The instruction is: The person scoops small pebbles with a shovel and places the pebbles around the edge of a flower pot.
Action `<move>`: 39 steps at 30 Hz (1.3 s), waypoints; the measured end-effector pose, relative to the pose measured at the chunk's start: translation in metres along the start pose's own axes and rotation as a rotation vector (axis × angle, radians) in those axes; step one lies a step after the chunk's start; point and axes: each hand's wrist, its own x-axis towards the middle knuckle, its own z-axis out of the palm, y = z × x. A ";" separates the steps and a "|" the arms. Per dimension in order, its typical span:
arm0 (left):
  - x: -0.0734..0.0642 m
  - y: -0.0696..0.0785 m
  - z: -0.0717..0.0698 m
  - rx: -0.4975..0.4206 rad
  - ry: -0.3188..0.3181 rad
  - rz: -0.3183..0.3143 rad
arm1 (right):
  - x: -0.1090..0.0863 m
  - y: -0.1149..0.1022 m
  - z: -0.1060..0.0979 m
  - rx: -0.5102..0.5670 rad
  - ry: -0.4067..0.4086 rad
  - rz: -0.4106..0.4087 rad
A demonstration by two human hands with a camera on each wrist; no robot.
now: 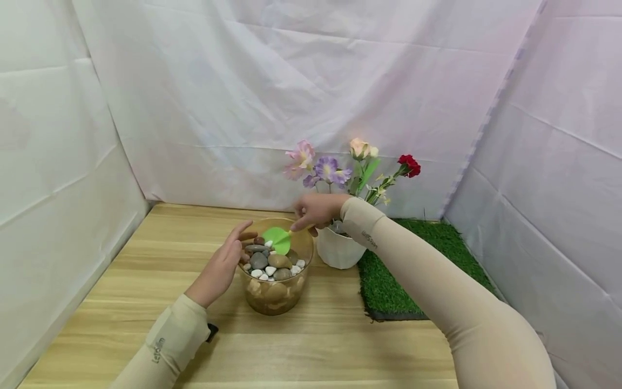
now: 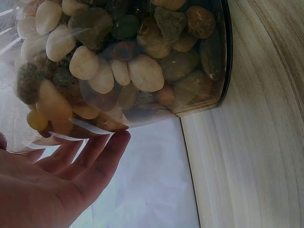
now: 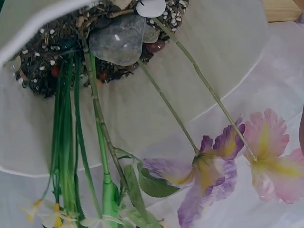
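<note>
A white pot (image 3: pixel 223 42) fills the upper half of the frame, with a gray stone (image 3: pixel 118 40) and a smaller white stone (image 3: pixel 151 8) on its dark soil (image 3: pixel 40 71). Green stems (image 3: pixel 66 128) run down to small white-and-yellow flowers (image 3: pixel 54 216) at lower left. A purple flower (image 3: pixel 209 175) sits lower right, beside a pink flower (image 3: pixel 270 152) near the right edge.

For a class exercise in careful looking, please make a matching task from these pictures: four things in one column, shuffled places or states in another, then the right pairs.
1. Green disc
2. White pot
3. Left hand
4. Grass mat

A. At the left side of the see-through container
B. Flat on the table
C. Holding flowers
D. At the fingertips of the right hand

Pairs: 1-D, 2-C, 3-A, 4-B
</note>
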 end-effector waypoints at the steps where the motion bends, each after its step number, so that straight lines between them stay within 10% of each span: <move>1: 0.000 0.000 0.000 -0.001 -0.001 0.000 | -0.001 0.001 0.000 0.020 -0.005 0.007; 39: -0.002 -0.001 0.001 -0.011 -0.014 -0.026 | -0.035 0.056 0.002 0.400 -0.017 -0.069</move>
